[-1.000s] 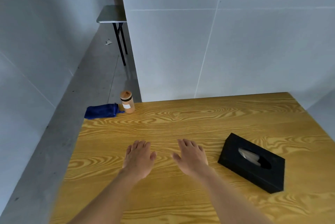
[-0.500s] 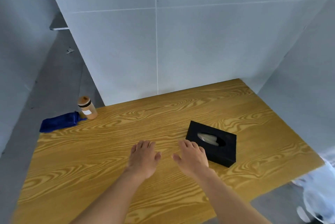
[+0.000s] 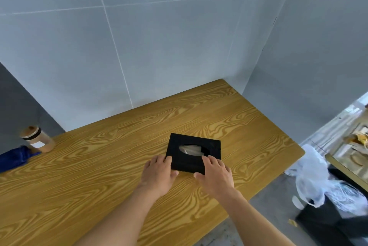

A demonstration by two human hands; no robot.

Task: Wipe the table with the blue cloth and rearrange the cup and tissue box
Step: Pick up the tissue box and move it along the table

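Wooden table (image 3: 99,186) bears tissue box (image 3: 194,153) between both hands' fingertips.

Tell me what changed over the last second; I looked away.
Both hands reached forward to the tissue box: the left hand now touches its near left corner, the right hand lies over its near right edge. The view swung right. The cup and blue cloth stayed at the table's far left corner.
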